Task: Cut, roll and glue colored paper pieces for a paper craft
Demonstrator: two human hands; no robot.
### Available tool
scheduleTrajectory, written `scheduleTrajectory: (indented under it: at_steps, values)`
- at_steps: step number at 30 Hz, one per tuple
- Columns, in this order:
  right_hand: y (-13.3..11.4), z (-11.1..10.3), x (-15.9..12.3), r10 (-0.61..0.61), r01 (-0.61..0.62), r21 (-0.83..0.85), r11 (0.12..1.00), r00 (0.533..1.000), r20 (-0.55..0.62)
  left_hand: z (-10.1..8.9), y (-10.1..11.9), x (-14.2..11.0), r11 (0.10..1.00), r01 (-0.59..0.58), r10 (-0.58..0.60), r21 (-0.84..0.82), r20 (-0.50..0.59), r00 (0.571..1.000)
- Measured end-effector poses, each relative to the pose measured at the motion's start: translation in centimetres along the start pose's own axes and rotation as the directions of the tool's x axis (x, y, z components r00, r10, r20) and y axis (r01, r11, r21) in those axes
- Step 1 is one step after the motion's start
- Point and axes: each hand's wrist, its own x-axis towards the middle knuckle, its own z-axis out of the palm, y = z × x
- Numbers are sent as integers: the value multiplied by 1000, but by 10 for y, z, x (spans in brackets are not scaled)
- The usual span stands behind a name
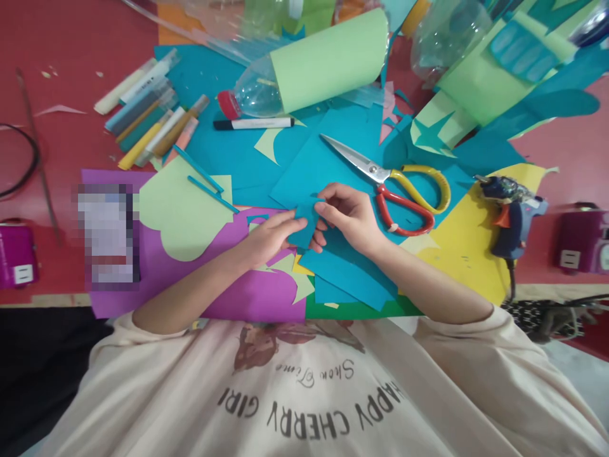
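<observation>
Between my two hands is a small piece of blue paper (pixel 304 230). My left hand (pixel 271 238) pinches its left side, thumb on top. My right hand (pixel 349 216) grips its upper right corner between thumb and fingers. Larger blue sheets (pixel 352 276) lie under and beside my right hand. Scissors (pixel 380 174) with one yellow and one red handle rest open just beyond that hand, blades pointing up and left. Left of my left hand, a pale green paper cutout (pixel 185 216) with rounded lobes lies on purple paper (pixel 280 295), with thin blue strips (pixel 212 193) across it.
A plastic bottle (pixel 328 60) wrapped in green paper lies at the back, near a black-and-white marker (pixel 254 124). Several markers (pixel 147 117) sit at upper left, above a phone (pixel 111 235). At right, a glue gun (pixel 516 216) lies on yellow paper (pixel 457 273).
</observation>
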Motion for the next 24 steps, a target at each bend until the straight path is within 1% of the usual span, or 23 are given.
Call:
scheduleTrajectory:
  at_steps: [3,5,6,7,9,11,12,13,14,15,17,18,19,20,21,22,24]
  values:
    - [4,-1,1,-44,44,-9,999,999,-5,6,4,3,994,31,-23,-101,77,997]
    - [6,-2,2,-63,63,-39,997,998,0,10,9,4,992,66,-52,-108,123,991]
    - [7,-2,2,-65,65,-57,996,998,7,12,11,4,992,80,-68,-96,125,990]
    - [6,-2,3,-63,63,-75,995,998,13,13,13,5,993,90,-82,-75,108,991]
    - [2,-2,2,-57,58,-129,990,998,12,17,14,6,996,85,-84,-26,27,996]
    - [-6,-5,-1,-92,81,-264,961,995,-27,19,12,7,998,59,-58,18,-53,997]
    - [-12,-8,-3,-119,94,-362,928,992,-47,20,11,8,999,35,-33,31,-64,997]
    - [-18,-11,-6,-165,115,-482,869,984,-62,20,10,9,999,3,-2,34,-44,999]
    - [-24,-16,-10,-201,122,-598,792,977,-68,19,9,9,999,-31,31,28,2,1000]
    - [-31,-23,-15,-205,115,-710,695,978,-42,18,8,9,998,-61,60,13,57,997]
    - [-43,-38,-27,-279,108,-908,406,960,-11,17,8,10,995,-101,103,-24,144,984]
    - [-48,-46,-33,-340,61,-965,256,940,-31,16,8,9,994,-107,112,-39,161,981]
    - [-53,-54,-40,-379,-6,-991,131,924,-55,16,8,9,993,-105,112,-52,164,980]
    - [-56,-62,-45,-353,-77,-996,32,932,-84,16,9,9,993,-101,109,-58,160,981]
    - [-59,-70,-50,-321,-132,-991,-36,940,-113,17,10,8,994,-98,106,-58,156,982]
    - [-62,-76,-54,-259,-174,-981,-81,954,-148,18,11,7,994,-97,105,-58,153,983]
    - [-64,-84,-57,-120,-201,-970,-139,975,-185,20,13,6,994,-94,101,-53,156,983]
